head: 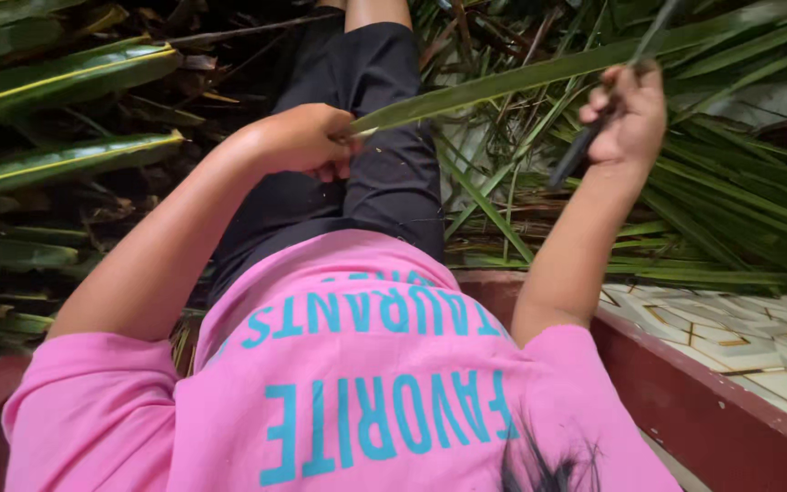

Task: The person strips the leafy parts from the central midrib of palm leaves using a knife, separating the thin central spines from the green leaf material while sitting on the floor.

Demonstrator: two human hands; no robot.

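Observation:
My left hand (307, 138) is closed around the base end of a long green palm leaf (539, 68), which stretches up and to the right across the view. My right hand (628, 114) is raised at the upper right and grips a dark-handled knife (585, 141); its thin blade points up past the leaf toward the top edge. The blade meets the leaf near my right fingers. Below the hands I see my own pink shirt with teal lettering (357, 383) and black shorts (357, 118).
Heaps of long green palm leaves (56, 82) lie on the left and on the right (730, 200). A dark red ledge (712, 410) runs across the lower right, beside a patterned tile floor (740, 333).

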